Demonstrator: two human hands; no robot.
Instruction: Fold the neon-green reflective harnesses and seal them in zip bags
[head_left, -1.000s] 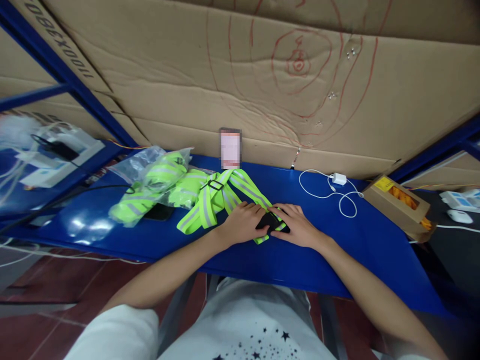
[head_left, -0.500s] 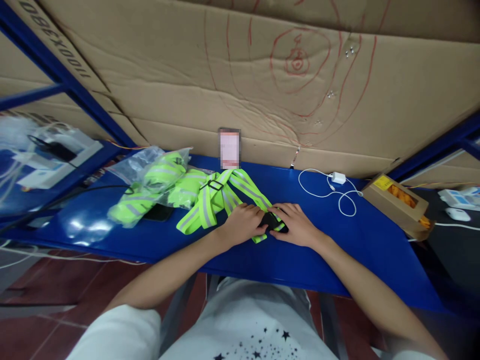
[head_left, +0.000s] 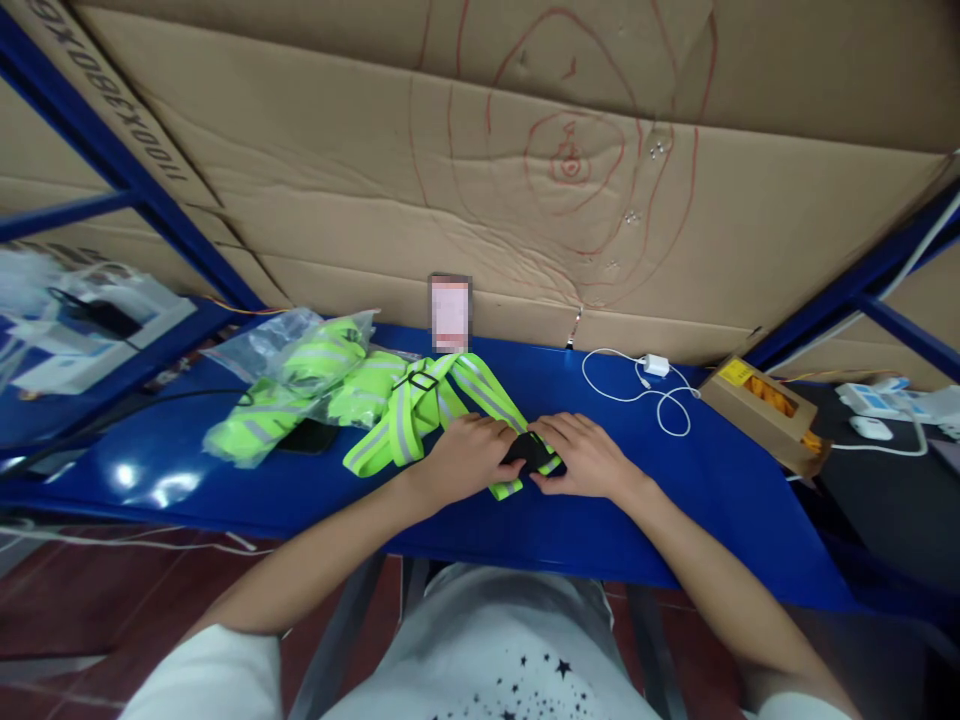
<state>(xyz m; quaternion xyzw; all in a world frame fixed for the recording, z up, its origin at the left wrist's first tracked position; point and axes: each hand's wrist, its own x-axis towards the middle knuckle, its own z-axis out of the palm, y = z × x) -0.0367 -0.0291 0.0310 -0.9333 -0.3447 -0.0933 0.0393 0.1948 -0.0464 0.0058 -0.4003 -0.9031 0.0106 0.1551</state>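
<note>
Near the front of the blue table, a black piece (head_left: 528, 454) on a neon-yellow reflective strap (head_left: 409, 425) sits between my two hands. My left hand (head_left: 471, 457) is closed on the black piece from the left, thumb below. On the right, my right hand (head_left: 583, 455) is closed on its other end, where the strap meets it. The strap lies bunched to the left with a black slider buckle (head_left: 421, 381) on it. A strap end shows below the hands.
Bagged neon-yellow bundles (head_left: 262, 415) lie left on the blue table (head_left: 720, 520). A blurred card (head_left: 450, 312) leans on the cardboard. At right are a white charger (head_left: 655, 365) with cable and an open cardboard box (head_left: 757, 420) with orange items.
The whole view has shifted a little. The black piece shows more between my hands, and my right fingers have moved slightly on it.
</note>
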